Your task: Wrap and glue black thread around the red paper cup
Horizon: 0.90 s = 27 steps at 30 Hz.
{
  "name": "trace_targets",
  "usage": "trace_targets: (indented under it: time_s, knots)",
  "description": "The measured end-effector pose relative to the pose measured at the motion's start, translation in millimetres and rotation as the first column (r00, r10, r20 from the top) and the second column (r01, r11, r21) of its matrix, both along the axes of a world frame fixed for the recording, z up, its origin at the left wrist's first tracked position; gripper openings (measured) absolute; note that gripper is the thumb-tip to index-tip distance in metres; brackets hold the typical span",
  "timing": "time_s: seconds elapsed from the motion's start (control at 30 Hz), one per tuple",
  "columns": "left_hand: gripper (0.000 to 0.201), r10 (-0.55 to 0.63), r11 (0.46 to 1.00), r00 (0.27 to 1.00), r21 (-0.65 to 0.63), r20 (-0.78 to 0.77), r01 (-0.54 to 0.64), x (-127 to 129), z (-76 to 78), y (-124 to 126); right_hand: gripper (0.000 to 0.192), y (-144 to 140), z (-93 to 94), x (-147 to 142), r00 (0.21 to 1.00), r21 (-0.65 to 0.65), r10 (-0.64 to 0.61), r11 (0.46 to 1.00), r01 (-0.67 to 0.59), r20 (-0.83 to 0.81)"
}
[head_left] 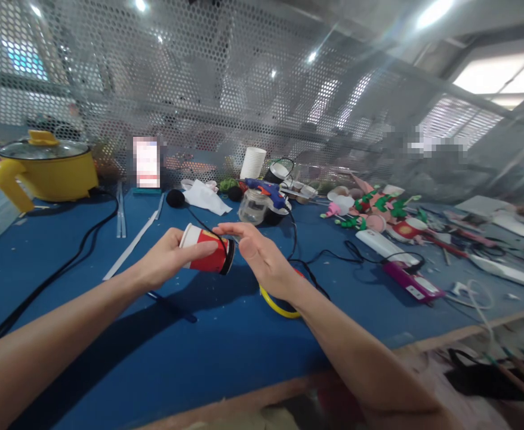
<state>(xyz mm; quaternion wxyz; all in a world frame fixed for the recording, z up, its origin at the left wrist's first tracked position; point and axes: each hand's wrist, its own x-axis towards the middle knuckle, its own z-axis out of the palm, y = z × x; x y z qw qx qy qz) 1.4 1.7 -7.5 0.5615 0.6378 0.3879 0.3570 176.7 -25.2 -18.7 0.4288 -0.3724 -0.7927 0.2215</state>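
My left hand (168,254) is wrapped round a red and white paper cup (203,257), tilted on its side above the table. The cup's pale rim faces left and a black band circles its right end. From a black yarn ball (175,198), a black strand runs across the cup to that banded end. My right hand (264,257) is beside the black band, fingers stretched out and touching or nearly touching it. Whether its fingertips pin the yarn is hidden. Below my right hand, a yellow ring-shaped thing (280,307) lies partly covered.
Behind the cup are a blue glue gun (266,190), a clear jar (253,207) and stacked white cups (253,163). A yellow electric pot (51,170) is at left, near a lit phone (146,162). Cords, a purple box (413,282) and paper crafts (373,209) occupy the right.
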Motion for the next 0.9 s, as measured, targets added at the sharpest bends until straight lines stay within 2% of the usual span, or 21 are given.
trace_targets:
  time_s: [0.23, 0.4, 0.6, 0.9]
  knots:
    - [0.028, 0.036, 0.999, 0.999, 0.016, 0.018, -0.036, 4, -4.3, -2, 0.036, -1, -5.6, -4, 0.999, 0.047, 0.033, 0.998, -0.033, -0.003]
    - [0.029, 0.088, 0.994, 0.996, 0.069, -0.016, -0.087, 4, -9.1, -1, 0.037, -1, -7.9, -6, 0.999, 0.023, 0.045, 0.999, -0.045, -0.007]
    - [0.033, 0.118, 0.985, 0.991, 0.137, -0.07, -0.108, 5, -11.8, 0, 0.035, -3, -7.5, -6, 0.997, 0.082, 0.006, 0.997, -0.012, 0.071]
    - [0.035, 0.142, 0.987, 0.98, 0.094, -0.142, -0.129, 6, -14.2, -2, 0.032, 0, -13.1, -8, 0.992, 0.087, -0.021, 0.996, 0.011, 0.123]
